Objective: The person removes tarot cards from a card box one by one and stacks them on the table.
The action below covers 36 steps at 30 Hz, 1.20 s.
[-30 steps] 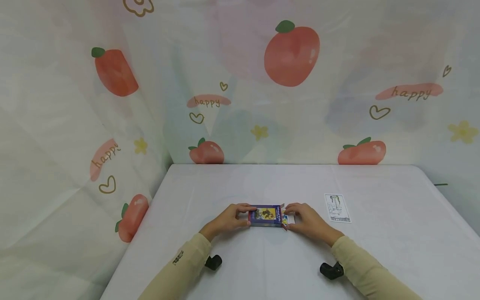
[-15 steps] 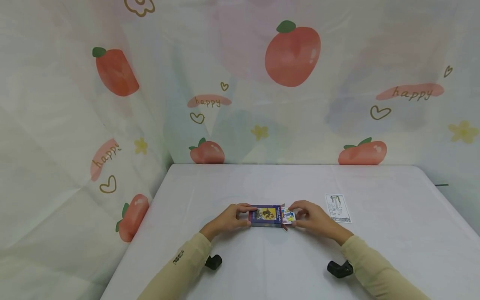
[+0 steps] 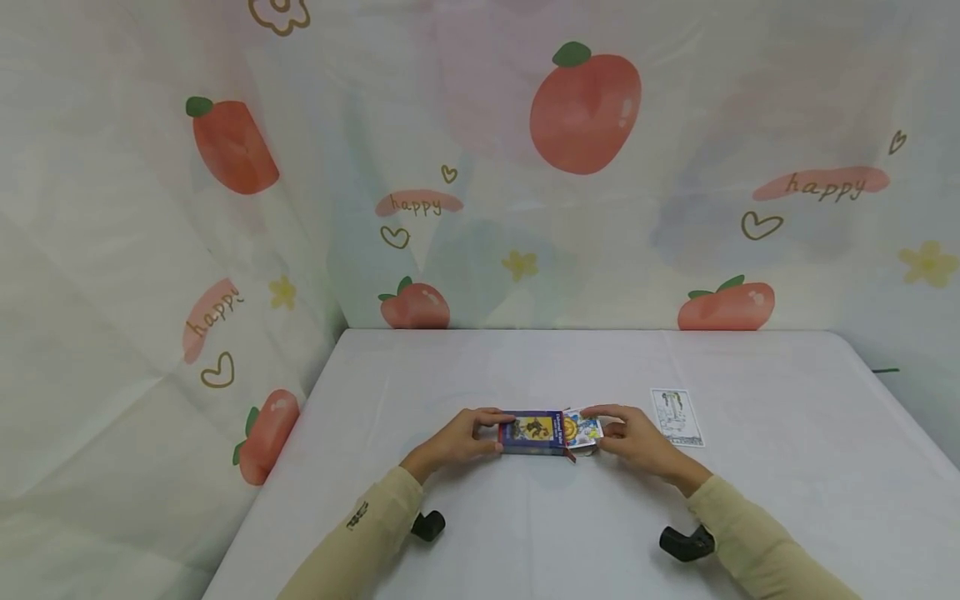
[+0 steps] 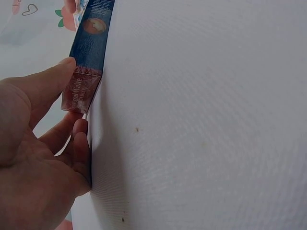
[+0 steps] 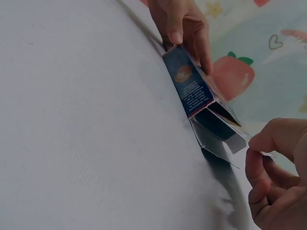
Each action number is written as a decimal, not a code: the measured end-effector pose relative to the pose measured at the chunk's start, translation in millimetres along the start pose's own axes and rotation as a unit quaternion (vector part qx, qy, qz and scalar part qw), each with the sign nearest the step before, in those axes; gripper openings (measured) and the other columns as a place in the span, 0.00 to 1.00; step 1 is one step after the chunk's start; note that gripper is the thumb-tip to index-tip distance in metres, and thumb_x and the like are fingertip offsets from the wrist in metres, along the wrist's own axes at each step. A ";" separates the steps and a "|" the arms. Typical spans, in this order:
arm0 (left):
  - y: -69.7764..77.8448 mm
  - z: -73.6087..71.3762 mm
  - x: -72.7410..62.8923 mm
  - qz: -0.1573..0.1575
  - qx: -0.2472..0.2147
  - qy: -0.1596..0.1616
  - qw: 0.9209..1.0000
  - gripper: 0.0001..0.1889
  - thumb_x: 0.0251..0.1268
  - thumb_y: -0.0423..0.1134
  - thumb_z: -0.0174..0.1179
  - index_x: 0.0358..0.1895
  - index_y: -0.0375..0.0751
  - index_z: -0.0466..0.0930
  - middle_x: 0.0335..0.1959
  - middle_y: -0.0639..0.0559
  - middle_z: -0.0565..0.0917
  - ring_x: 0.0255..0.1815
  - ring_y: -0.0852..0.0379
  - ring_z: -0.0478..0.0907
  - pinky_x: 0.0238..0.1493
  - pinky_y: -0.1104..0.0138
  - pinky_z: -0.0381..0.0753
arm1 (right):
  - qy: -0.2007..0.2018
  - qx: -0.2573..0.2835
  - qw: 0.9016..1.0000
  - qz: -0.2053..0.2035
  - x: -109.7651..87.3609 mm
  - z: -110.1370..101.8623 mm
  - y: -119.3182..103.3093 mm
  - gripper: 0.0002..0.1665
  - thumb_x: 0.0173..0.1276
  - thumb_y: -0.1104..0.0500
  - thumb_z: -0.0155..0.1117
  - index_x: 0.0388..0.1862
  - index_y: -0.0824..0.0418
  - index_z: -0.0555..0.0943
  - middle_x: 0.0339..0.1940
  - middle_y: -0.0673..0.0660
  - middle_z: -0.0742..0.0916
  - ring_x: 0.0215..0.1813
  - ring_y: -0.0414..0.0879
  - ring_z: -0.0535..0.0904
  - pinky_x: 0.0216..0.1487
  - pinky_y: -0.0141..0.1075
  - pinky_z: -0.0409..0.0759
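Note:
A blue and yellow card box (image 3: 534,432) lies on the white table, its right end open with flaps folded out. My left hand (image 3: 456,437) grips the closed left end, thumb on the near side; in the left wrist view that end of the box (image 4: 82,88) is dark red with lettering. A colourful card (image 3: 581,429) sticks partly out of the open end. Its outer edge is pinched between the thumb and fingers of my right hand (image 3: 639,442). In the right wrist view the loose flaps (image 5: 211,132) hang between box and hand. Whether several cards come out together cannot be seen.
A single white card with a line drawing (image 3: 677,417) lies flat on the table to the right, just beyond my right hand. Black wrist mounts (image 3: 686,543) show beneath the sleeves. A fruit-printed cloth (image 3: 585,242) hangs behind the table.
My right hand has moved to the right, and the colourful card has slid further out of the box. The left hand and the box stay in place.

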<state>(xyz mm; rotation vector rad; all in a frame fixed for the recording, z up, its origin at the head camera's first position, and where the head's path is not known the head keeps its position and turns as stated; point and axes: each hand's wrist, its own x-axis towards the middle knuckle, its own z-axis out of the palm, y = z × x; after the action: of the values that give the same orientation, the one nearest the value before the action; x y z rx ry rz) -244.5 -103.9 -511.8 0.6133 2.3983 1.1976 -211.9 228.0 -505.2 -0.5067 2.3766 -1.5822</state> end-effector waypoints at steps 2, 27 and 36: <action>-0.8 0.1 0.2 0.003 0.004 0.000 1.000 0.26 0.67 0.38 0.67 0.69 0.53 0.77 0.76 0.45 0.70 0.80 0.42 0.62 0.74 0.48 0.70 | 0.005 -0.015 1.000 -0.002 -0.5 -1.7 2.0 0.28 0.63 0.72 0.60 0.65 0.71 0.77 0.57 0.73 0.82 0.32 0.35 0.76 0.27 0.27 0.73; 1.2 1.6 -0.5 -0.004 -0.008 0.004 1.000 0.26 0.66 0.38 0.68 0.68 0.54 0.78 0.76 0.43 0.70 0.79 0.41 0.63 0.76 0.47 0.67 | 0.088 -0.070 0.994 0.005 -16.3 -24.1 -10.7 0.25 0.72 0.71 0.57 0.67 0.66 0.76 0.72 0.72 0.74 0.62 0.48 0.77 0.49 0.22 0.79; -4.8 1.5 1.7 0.001 0.001 0.002 1.000 0.26 0.67 0.39 0.68 0.69 0.54 0.77 0.76 0.46 0.70 0.79 0.42 0.63 0.75 0.48 0.68 | 0.142 -0.078 0.986 -0.043 -20.1 -31.5 -15.2 0.24 0.71 0.71 0.59 0.66 0.68 0.77 0.67 0.71 0.79 0.45 0.35 0.76 0.39 0.24 0.78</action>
<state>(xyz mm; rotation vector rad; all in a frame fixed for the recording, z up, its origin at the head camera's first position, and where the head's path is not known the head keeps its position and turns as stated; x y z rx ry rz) -246.2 -104.6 -516.8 0.6141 2.4029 1.1982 -203.5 257.5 -478.9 -0.4436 2.7429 -1.6058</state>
